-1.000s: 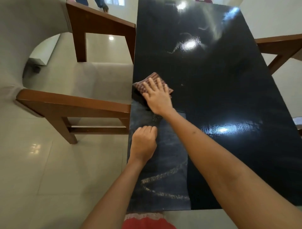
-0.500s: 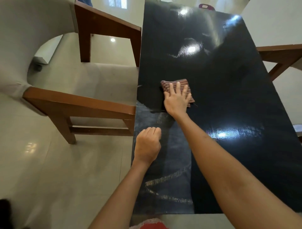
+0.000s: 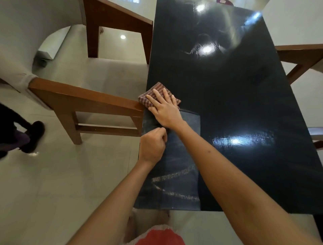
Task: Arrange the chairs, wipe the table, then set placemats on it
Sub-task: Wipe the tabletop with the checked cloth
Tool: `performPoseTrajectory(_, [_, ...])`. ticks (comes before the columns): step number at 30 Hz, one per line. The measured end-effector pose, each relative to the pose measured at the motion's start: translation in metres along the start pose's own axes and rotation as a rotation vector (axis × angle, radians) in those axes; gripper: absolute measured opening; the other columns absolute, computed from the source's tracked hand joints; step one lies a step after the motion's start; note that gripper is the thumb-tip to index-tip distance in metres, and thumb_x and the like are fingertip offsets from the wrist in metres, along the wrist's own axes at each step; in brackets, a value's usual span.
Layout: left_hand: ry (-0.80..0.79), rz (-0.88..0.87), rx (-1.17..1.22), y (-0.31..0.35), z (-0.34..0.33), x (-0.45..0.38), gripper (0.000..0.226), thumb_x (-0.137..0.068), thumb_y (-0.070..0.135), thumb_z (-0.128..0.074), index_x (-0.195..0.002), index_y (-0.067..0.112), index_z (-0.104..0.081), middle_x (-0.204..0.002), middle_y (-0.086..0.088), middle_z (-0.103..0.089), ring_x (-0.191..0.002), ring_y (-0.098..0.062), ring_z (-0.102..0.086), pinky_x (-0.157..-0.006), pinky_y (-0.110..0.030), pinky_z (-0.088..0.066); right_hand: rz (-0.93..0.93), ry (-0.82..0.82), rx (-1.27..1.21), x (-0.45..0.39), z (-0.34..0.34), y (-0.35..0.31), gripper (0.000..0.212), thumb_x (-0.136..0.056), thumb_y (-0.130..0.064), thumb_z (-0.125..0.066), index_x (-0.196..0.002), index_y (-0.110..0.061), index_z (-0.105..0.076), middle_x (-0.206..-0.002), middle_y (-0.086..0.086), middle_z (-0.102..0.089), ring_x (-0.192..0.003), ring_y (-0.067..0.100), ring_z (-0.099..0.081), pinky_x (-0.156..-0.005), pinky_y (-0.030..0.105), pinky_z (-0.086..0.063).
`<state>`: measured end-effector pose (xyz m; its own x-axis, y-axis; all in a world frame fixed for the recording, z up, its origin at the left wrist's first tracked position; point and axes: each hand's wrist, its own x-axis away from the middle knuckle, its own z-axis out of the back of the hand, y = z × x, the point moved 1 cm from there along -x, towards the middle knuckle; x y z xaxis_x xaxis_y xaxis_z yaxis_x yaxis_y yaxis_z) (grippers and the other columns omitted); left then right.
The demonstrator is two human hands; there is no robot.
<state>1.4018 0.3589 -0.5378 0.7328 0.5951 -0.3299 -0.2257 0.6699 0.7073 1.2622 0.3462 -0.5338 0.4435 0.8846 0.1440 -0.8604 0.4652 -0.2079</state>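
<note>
A glossy black table (image 3: 227,91) runs away from me. My right hand (image 3: 164,108) lies flat, fingers spread, pressing a striped brown cloth (image 3: 155,93) against the table's left edge. My left hand (image 3: 153,145) rests as a closed fist on the table's near left part, on a duller, streaky patch (image 3: 178,174). A wooden chair with a grey cushioned seat (image 3: 97,98) stands at the table's left side, its arm close to the cloth.
Part of another wooden chair (image 3: 300,57) shows at the table's right side. A person's dark shoe and leg (image 3: 31,136) stand on the pale tiled floor (image 3: 61,174) at the far left. A small dark red object (image 3: 223,1) sits at the table's far end.
My right hand slid the cloth from the table's left edge toward the middle, then back left to the edge. A person's foot has come into view at the left.
</note>
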Motion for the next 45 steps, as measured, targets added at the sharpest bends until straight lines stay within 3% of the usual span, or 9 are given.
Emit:
performPoseTrajectory(8, [-0.045, 0.065, -0.014, 0.010, 0.014, 0.044, 0.026, -0.083, 0.007, -0.036, -0.065, 0.014, -0.054, -0.060, 0.001, -0.053, -0.050, -0.013, -0.047, -0.043, -0.034, -0.042, -0.663, 0.212, -0.092, 0.087, -0.011, 0.044, 0.053, -0.100, -0.041, -0.031, -0.152, -0.029, -0.024, -0.161, 0.003, -0.011, -0.147, 0.034, 0.002, -0.117, 0.054, 0.003])
performPoseTrajectory(12, [-0.013, 0.131, 0.068, 0.010, 0.020, 0.061, 0.025, -0.086, 0.003, -0.039, -0.071, 0.014, -0.056, -0.066, 0.002, -0.056, -0.057, -0.011, -0.049, -0.050, -0.030, -0.043, -0.819, 0.226, -0.151, 0.088, -0.011, 0.029, 0.054, -0.101, -0.041, -0.030, -0.153, -0.026, -0.022, -0.162, 0.006, -0.006, -0.147, 0.036, 0.007, -0.115, 0.058, 0.005])
performPoseTrajectory(18, [0.044, 0.318, 0.330, 0.011, 0.025, 0.068, 0.023, -0.084, 0.001, -0.037, -0.074, 0.014, -0.052, -0.066, 0.006, -0.049, -0.063, -0.008, -0.047, -0.058, -0.014, -0.035, -0.536, 0.170, -0.163, 0.045, -0.012, -0.020, 0.054, -0.100, -0.042, -0.031, -0.152, -0.030, -0.023, -0.162, 0.005, -0.005, -0.146, 0.036, 0.008, -0.115, 0.057, 0.007])
performPoseTrajectory(23, [0.050, 0.311, 0.442, 0.008, 0.024, 0.074, 0.022, -0.085, -0.004, -0.037, -0.073, 0.008, -0.050, -0.066, 0.001, -0.048, -0.060, -0.009, -0.042, -0.057, -0.018, -0.032, -0.181, 0.058, -0.076, 0.033, -0.021, -0.066, 0.051, -0.100, -0.044, -0.032, -0.149, -0.034, -0.028, -0.162, 0.002, -0.009, -0.147, 0.035, 0.004, -0.115, 0.057, 0.004])
performPoseTrajectory(26, [0.052, 0.263, 0.437, 0.005, 0.022, 0.078, 0.028, -0.085, -0.008, -0.038, -0.067, 0.011, -0.047, -0.063, 0.001, -0.046, -0.057, -0.008, -0.040, -0.056, -0.017, -0.030, -0.088, 0.051, -0.013, 0.055, -0.028, -0.068, 0.049, -0.101, -0.044, -0.031, -0.149, -0.035, -0.028, -0.161, 0.000, -0.011, -0.148, 0.032, 0.002, -0.116, 0.054, 0.002])
performPoseTrajectory(32, [0.021, 0.187, 0.290, 0.005, 0.019, 0.080, 0.026, -0.088, 0.003, -0.035, -0.069, 0.015, -0.047, -0.066, 0.000, -0.047, -0.061, -0.012, -0.043, -0.056, -0.020, -0.033, -0.379, 0.142, -0.075, 0.101, -0.027, -0.033, 0.050, -0.101, -0.045, -0.025, -0.151, -0.035, -0.023, -0.161, 0.000, -0.011, -0.148, 0.032, 0.001, -0.117, 0.051, 0.001])
performPoseTrajectory(39, [0.011, 0.229, 0.364, 0.006, 0.020, 0.081, 0.028, -0.089, 0.003, -0.034, -0.067, 0.013, -0.049, -0.065, 0.001, -0.049, -0.060, -0.010, -0.046, -0.056, -0.013, -0.034, -0.829, 0.237, -0.126, 0.174, -0.032, 0.008, 0.054, -0.101, -0.045, -0.028, -0.152, -0.028, -0.022, -0.162, 0.003, -0.008, -0.148, 0.032, 0.003, -0.118, 0.053, 0.002])
performPoseTrajectory(42, [0.036, 0.311, 0.465, 0.006, 0.024, 0.077, 0.027, -0.086, 0.001, -0.036, -0.066, 0.010, -0.053, -0.062, -0.001, -0.051, -0.059, -0.012, -0.047, -0.055, -0.020, -0.037, -0.891, 0.253, -0.132, 0.172, -0.034, -0.006, 0.054, -0.101, -0.044, -0.031, -0.152, -0.027, -0.024, -0.161, 0.004, -0.010, -0.147, 0.034, 0.002, -0.117, 0.056, 0.000])
performPoseTrajectory(45, [0.125, 0.482, 0.658, 0.008, 0.035, 0.075, 0.030, -0.088, -0.002, -0.037, -0.068, 0.012, -0.054, -0.061, -0.005, -0.052, -0.054, -0.013, -0.045, -0.050, -0.024, -0.038, -0.789, 0.234, -0.113, 0.157, -0.035, -0.027, 0.054, -0.100, -0.044, -0.032, -0.151, -0.030, -0.024, -0.162, 0.003, -0.010, -0.147, 0.034, 0.001, -0.117, 0.056, 0.001])
